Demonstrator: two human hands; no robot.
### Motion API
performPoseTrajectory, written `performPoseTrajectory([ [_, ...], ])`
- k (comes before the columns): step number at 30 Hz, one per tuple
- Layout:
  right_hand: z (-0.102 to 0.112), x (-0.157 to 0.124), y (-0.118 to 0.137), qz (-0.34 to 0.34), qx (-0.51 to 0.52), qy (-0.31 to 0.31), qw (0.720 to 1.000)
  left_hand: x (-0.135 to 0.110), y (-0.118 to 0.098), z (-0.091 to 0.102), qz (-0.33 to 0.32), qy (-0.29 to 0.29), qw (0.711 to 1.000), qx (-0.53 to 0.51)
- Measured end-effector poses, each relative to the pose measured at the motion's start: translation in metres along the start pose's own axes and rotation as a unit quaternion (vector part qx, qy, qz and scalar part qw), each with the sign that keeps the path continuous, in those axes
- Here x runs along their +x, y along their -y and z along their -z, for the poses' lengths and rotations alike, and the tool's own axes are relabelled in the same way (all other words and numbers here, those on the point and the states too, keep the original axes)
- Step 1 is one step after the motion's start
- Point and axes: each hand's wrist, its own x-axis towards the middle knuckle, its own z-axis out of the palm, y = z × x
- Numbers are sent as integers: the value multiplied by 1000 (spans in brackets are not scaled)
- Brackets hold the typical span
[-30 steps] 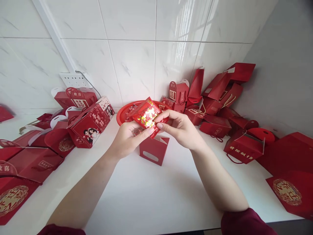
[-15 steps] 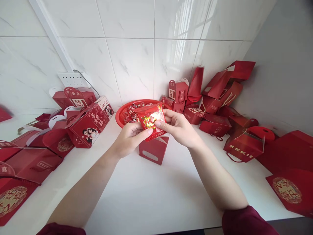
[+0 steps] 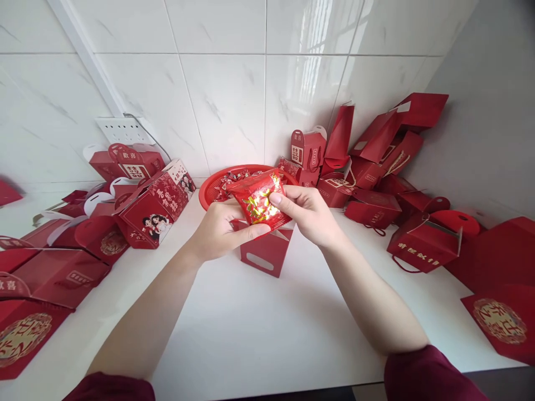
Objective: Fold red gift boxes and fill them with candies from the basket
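A shiny red candy packet with gold print is held up between both hands. My left hand grips its lower left edge, thumb laid along the bottom. On the right side my right hand pinches it, thumb on the front face. Just below and behind the packet stands a red paper gift box with a pale oval slot; its upper part is partly hidden by the hands. Behind that is a red plastic basket with many small wrapped sweets, partly covered by the packet.
Red gift boxes with a printed couple and other designs crowd the left side of the white table. More red boxes are piled at the right. A socket strip is on the tiled wall.
The packet has turned slightly and tilted between my hands, its right end higher. My left thumb has slid along its lower edge. The view has shifted a little.
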Motion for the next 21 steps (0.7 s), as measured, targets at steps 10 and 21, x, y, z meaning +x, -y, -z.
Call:
performPoseTrajectory([
  [10, 1, -4, -2, 74, -321, -113, 937, 9, 33, -1, 63, 104, 986, 113],
  [21, 11, 3, -14, 43, -336, 48, 940, 6, 30, 1, 162, 183, 969, 46],
])
